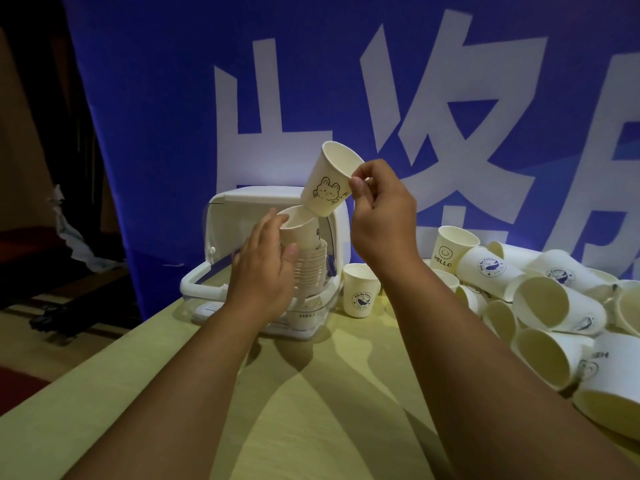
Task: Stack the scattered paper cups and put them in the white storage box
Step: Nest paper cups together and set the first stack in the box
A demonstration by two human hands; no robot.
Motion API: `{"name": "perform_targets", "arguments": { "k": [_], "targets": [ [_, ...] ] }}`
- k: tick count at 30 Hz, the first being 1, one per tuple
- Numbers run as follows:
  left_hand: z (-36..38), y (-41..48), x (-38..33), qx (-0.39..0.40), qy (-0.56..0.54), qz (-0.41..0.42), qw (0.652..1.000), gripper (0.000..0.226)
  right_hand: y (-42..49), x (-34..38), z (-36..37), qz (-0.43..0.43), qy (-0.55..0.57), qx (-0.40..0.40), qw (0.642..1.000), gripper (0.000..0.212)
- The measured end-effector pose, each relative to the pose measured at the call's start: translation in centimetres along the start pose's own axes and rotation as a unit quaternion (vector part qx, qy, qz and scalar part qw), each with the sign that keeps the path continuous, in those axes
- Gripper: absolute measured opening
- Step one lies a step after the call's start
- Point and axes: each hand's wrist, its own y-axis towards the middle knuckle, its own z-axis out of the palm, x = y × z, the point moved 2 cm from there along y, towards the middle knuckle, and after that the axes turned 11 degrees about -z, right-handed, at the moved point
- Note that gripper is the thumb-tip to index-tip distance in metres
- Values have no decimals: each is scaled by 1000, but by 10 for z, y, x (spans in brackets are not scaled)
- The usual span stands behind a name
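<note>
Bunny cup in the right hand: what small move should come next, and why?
Probably lower the bunny cup base first into the stack the left hand holds: the right hand pinches it tilted just above the stack's open top, not yet nested.

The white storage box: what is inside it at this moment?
A stack of paper cups reaches into the white storage box, gripped by the left hand; a HELLO print shows low through its clear front. The hand and forearm cover the rest of the inside.

left hand [265,271], right hand [382,213], fingers [358,187] curled
</note>
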Motion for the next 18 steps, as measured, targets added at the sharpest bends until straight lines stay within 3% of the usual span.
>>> {"name": "perform_targets", "arguments": {
  "k": [5,11,18],
  "targets": [
    [3,-1,-4,30,-147,-56,987,53,-1,1,5,-4,-3,32,999,5],
    [9,-1,9,30,-89,-90,991,58,-2,-5,13,-28,-86,137,986,5],
    [6,-3,14,13,-66,-78,995,47,-3,-7,17,-29,-78,111,990,8]
  ]
}}
